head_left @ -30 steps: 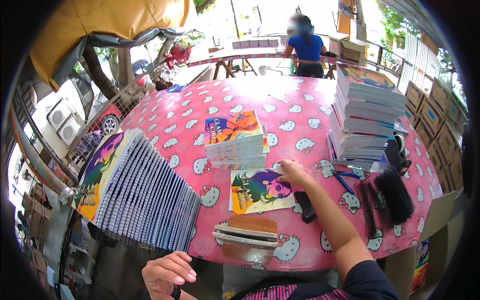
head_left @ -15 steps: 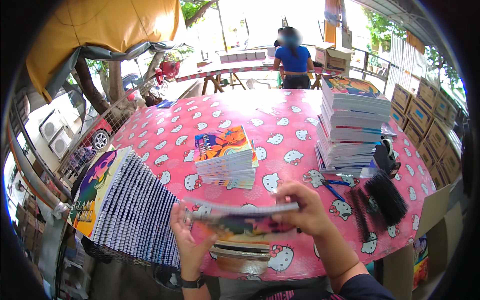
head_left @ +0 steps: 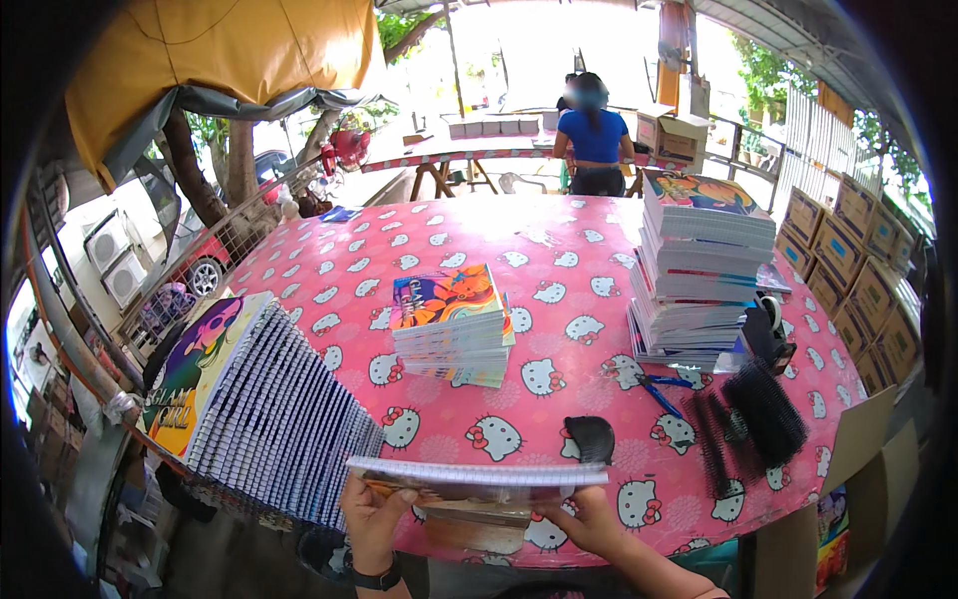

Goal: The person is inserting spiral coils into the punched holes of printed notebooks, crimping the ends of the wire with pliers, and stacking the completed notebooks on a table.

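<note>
A notebook (head_left: pixel 479 473) with a white page edge is held level above the near edge of the table. My left hand (head_left: pixel 374 521) grips its left end, thumb on the near side. At the right end, my right hand (head_left: pixel 581 519) closes on it too. Just below lies a brown wooden block (head_left: pixel 473 534), partly hidden by the notebook. A black curved object (head_left: pixel 589 439) rests on the table behind the right end. To the left leans a big stack of coil-bound notebooks (head_left: pixel 284 419) with colourful covers.
The pink patterned table (head_left: pixel 449 409) bears a smaller stack of notebooks (head_left: pixel 454 324) and a tall stack (head_left: pixel 699 270). At right lie blue-handled pliers (head_left: pixel 663 395), black binding coils (head_left: pixel 756 424) and a tape dispenser (head_left: pixel 768 334). Cardboard boxes (head_left: pixel 848 260) and a person in blue (head_left: pixel 593 135) are beyond.
The notebook has come lower and nearer to me, now level. My right hand has moved down from above its right end to the near side. The black curved object has come into sight.
</note>
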A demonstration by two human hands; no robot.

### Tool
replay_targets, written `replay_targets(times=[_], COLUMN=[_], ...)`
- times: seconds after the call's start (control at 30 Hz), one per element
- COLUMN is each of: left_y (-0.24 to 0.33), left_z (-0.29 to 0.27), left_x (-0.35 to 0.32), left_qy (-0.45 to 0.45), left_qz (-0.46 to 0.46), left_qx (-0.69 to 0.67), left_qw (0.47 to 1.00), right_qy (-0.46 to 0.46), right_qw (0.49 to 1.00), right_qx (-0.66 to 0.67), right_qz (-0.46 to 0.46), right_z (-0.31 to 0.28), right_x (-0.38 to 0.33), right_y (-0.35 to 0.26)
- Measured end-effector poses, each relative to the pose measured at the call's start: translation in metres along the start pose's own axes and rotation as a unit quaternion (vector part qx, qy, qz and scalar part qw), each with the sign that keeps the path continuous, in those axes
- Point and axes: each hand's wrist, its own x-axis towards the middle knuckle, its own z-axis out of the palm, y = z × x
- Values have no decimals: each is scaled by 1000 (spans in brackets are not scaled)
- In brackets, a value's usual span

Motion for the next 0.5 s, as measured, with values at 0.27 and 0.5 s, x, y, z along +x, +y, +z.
replay_targets(times=[0.27, 0.5], left_y=[-12, -13], left_z=[-12, -8], left_x=[5, 9], left_qy=[-17, -98], left_qz=[-32, -20], left_qx=[14, 113], left_qw=[999, 989], right_qy=[-26, -13], right_qw=[997, 985], right_qx=[32, 151], right_qz=[61, 82], right_z=[3, 12], right_x=[-3, -24], right_y=[-10, 13])
